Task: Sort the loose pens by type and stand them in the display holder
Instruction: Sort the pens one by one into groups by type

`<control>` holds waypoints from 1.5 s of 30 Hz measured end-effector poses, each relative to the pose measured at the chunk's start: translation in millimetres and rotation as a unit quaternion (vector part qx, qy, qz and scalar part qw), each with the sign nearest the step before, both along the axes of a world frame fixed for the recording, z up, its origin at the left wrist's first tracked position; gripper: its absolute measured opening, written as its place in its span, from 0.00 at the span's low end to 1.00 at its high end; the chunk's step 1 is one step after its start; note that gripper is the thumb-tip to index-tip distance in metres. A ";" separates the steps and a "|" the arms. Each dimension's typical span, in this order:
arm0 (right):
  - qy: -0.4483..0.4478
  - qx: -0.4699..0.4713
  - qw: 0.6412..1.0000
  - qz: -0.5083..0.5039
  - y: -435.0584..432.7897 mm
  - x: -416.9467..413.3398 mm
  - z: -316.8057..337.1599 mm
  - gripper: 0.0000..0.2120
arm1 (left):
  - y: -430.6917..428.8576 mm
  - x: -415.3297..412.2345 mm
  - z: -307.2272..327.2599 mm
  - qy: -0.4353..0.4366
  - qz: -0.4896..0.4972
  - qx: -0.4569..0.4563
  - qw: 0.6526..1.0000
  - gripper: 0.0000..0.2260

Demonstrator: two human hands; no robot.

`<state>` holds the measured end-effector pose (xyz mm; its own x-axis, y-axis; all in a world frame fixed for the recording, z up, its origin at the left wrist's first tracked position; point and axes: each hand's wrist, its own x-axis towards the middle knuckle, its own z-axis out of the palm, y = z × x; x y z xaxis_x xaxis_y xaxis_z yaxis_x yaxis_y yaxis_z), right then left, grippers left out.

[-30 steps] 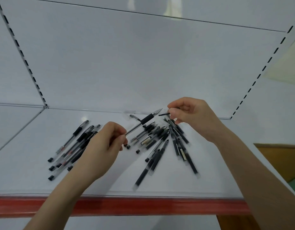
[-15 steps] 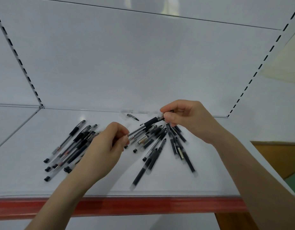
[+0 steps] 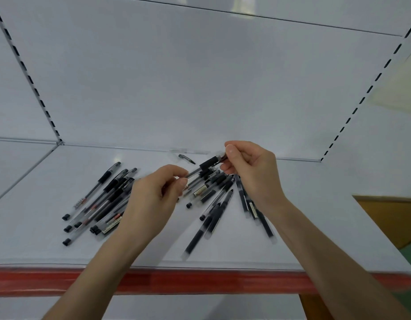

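Fingers (image 3: 229, 150) of the right hand (image 3: 253, 172) pinch the tip end of a clear-barrelled pen with a black rubber grip (image 3: 208, 163). The left hand (image 3: 151, 199) pinches the far end, knuckles up. The pen slants just above the white shelf (image 3: 315, 215). Underneath, loose black pens (image 3: 213, 204) fan out, with a second bunch (image 3: 102, 199) to the left. The paper labels are too blurred to read.

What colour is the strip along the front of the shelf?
Red. The head view shows the strip running under the pale shelf edge.
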<state>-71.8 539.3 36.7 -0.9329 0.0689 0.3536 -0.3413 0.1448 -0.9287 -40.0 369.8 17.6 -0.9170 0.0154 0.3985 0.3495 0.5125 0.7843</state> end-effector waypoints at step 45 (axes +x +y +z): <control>-0.146 0.081 0.984 -0.065 36.6 -47.4 -1.9 0.09 | 16.8 -67.1 -22.5 -0.070 0.006 -0.404 0.912 0.11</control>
<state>-119.3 575.9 34.8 -0.9833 0.1597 0.0872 -0.0312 0.3241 -0.9455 -107.1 386.7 -5.0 -0.9602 0.2421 0.1396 0.2655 0.9460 0.1859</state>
